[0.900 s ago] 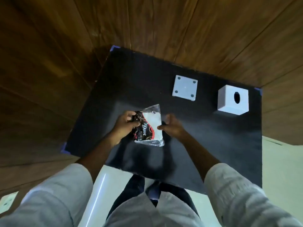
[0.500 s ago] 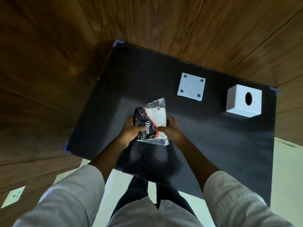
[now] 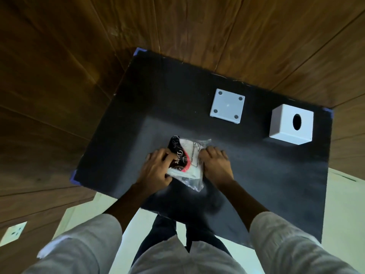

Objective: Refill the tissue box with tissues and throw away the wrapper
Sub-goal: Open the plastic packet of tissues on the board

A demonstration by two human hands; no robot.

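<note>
We grasp the clear plastic tissue packet with black-and-red print (image 3: 186, 161) from both sides, left hand (image 3: 156, 171) and right hand (image 3: 216, 167) clenched on it above the black counter (image 3: 276, 175). The white cube tissue box (image 3: 291, 124) sits at two o'clock. Tearing too hard could scatter tissues.

Both hands on tissue pack, black counter (image 3: 256, 175).
Left hand (image 3: 156, 171) and right hand (image 3: 216, 167) grip the wrapped tissue pack (image 3: 186, 161) from either side; white tissue box (image 3: 291, 124) and its base plate (image 3: 227, 105) well apart beyond.
</note>
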